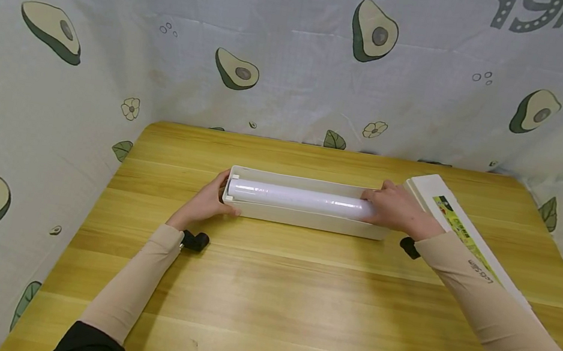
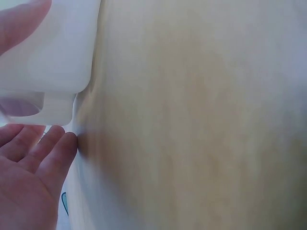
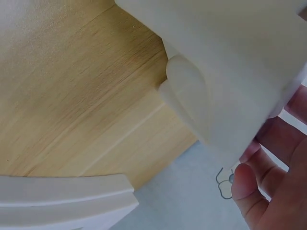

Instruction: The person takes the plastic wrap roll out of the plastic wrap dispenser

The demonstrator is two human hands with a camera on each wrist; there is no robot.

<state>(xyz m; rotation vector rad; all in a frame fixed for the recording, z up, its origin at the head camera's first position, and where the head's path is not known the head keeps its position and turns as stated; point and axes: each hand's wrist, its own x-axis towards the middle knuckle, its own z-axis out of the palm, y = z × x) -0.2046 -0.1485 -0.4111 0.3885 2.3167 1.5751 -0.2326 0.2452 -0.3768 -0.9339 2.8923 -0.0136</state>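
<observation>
A long white open-topped box (image 1: 307, 220) sits on the table with a shiny whitish roll of film (image 1: 300, 199) lying along its inside. My left hand (image 1: 208, 198) grips the box's left end, thumb on the near wall and fingers round the end. In the left wrist view, the thumb (image 2: 21, 24) overlaps the white side, with the fingers below its edge. At the other end, my right hand (image 1: 399, 208) reaches over the rim, its fingers curled on the roll's right end. The right wrist view shows curled fingers (image 3: 273, 167) beside the box's end (image 3: 230, 81).
Just right of the box, a long white lid (image 1: 429, 191) with a green and yellow label lies slanted on the wooden table (image 1: 264, 294), partly under my right forearm. A pale curtain (image 1: 295, 80) printed with avocados hangs behind the table and at its sides.
</observation>
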